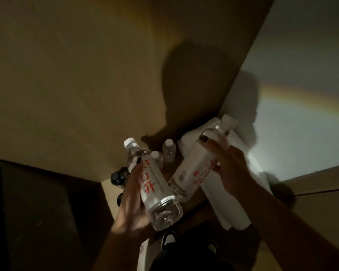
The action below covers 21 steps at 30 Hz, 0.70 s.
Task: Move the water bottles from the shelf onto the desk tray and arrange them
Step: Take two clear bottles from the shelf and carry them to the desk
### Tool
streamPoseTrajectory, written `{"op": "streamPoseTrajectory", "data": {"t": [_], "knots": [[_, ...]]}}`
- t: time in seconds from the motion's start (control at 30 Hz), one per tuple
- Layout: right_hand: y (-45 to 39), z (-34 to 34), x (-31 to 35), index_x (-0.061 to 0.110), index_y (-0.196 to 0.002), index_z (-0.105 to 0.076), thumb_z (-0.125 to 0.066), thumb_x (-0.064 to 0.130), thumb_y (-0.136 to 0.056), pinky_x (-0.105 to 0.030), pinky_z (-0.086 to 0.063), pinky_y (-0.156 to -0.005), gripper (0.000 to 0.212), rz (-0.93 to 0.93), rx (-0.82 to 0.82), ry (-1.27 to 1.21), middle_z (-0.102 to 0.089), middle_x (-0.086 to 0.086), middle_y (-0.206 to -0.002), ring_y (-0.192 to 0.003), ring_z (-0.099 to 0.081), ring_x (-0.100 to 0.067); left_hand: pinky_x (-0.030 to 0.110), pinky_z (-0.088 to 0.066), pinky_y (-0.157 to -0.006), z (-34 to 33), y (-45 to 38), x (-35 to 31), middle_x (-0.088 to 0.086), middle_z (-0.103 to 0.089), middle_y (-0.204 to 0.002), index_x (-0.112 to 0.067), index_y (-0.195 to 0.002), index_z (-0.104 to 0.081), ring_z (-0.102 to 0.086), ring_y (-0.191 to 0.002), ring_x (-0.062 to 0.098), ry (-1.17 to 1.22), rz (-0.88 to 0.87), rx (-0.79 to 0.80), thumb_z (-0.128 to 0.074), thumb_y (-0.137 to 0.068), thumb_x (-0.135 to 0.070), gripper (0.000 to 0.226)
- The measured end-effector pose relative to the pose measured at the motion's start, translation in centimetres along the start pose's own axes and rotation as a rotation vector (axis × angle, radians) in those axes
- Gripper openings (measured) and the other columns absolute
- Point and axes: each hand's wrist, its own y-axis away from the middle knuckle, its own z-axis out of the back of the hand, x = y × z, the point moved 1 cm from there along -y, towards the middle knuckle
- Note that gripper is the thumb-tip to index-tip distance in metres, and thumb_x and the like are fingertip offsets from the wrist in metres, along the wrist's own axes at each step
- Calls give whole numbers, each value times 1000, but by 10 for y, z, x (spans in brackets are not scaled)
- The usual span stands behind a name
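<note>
Two water bottles are held up close under the camera, one in each hand, evidently lifted clear of the shelf for carrying to the desk tray, which is not shown. One labelled bottle [155,184], its white cap tilted up and to the left, is gripped by the left hand [129,200], fingers wrapped round the label from behind and a dark-painted nail laid across the front. A second labelled bottle [200,163], leaning the opposite way with its cap toward the upper right, is clasped by the right hand [229,169], fingers closed over its shoulder and label. Both are grasped at mid-body, probably so that each can be carried one-handed without slipping.

Behind them, two smaller clear bottles [169,151] are left standing in the back corner of the wooden shelf [108,192], and dark-capped containers [117,178] are seen near its left edge. Folded white cloth [233,192] is stacked along the shelf's right side. More trips are judged necessary.
</note>
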Motion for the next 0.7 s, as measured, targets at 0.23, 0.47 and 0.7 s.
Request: {"op": "streamPoseTrajectory", "data": {"t": [0.23, 0.47, 0.7], "knots": [[25, 3, 20, 20, -97, -64, -61, 42, -84, -36, -51, -69, 26, -116, 14, -150, -65, -6, -91, -82, -63, -21, 25, -47, -84, -43, 62, -11, -3, -65, -90, -20, -98, -62, -59, -89, 12, 141, 130, 20, -60, -86, -45, 28], [66, 25, 43, 19, -82, -60, -65, 58, -72, -30, -46, -65, 41, -384, 295, -355, -59, -6, -72, -64, -57, -19, 28, -54, -60, -78, 124, 6, 9, -63, -74, -8, -85, -66, -64, -61, 21, 295, 65, 1, -59, -83, -47, 40], [113, 57, 66, 12, -88, -57, -70, 22, -66, -52, -34, -104, 27, -408, 570, -496, -49, -18, -86, -86, -52, -32, 32, -53, -64, -99, 192, 39, 11, -64, -79, -10, -99, -61, -63, -65, 24, 290, 9, -52, -66, -76, -44, 42]]}}
